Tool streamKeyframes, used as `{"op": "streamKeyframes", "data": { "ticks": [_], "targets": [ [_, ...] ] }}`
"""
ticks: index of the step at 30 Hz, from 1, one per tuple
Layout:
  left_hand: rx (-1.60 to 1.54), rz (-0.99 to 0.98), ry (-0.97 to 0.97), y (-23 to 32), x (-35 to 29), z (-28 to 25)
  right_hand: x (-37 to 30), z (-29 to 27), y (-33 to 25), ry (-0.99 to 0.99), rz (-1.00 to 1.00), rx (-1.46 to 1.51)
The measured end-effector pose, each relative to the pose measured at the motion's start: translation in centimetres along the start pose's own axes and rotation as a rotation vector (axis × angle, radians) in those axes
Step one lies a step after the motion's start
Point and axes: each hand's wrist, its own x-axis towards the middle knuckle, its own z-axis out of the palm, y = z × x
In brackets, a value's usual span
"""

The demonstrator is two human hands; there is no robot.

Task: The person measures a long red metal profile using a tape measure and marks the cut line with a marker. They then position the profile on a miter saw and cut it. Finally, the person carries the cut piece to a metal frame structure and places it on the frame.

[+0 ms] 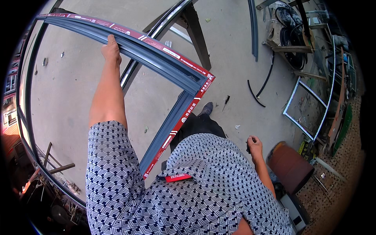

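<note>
A large grey window frame (156,64) with red printed protective tape along its outer edges spans the left half of the view. My left hand (112,50) is closed over its far rail, thumb on top, left of the corner. The near-right rail of the frame comes down against my patterned shirt. Out to my right side, away from the frame, my right hand (255,145) is closed around something small and dark, mostly hidden by the fingers. Below the frame runs a dark stand with a shiny rail (127,76).
A screwdriver (226,101) and black hose pieces (256,94) lie on the concrete floor. To the right are a rusty drum (290,166), a small white-edged frame (307,107) and a heap of coiled cable (291,43). Grey strips (253,29) lie at the far side.
</note>
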Motion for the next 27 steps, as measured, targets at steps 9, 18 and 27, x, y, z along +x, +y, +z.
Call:
{"op": "streamKeyframes", "data": {
  "ticks": [9,18,27],
  "targets": [
    [0.048,-0.065,-0.001,-0.7,0.7,0.6,-3.0,1.6,0.9,-0.017,0.113,0.058],
    [0.033,-0.098,0.009,-0.2,0.8,1.6,-3.7,2.0,-3.8,-0.043,0.182,0.007],
    [-0.085,-0.101,-0.140,-0.4,-7.5,3.2,-2.7,2.6,-5.8,-0.069,0.102,0.086]
  ]
}}
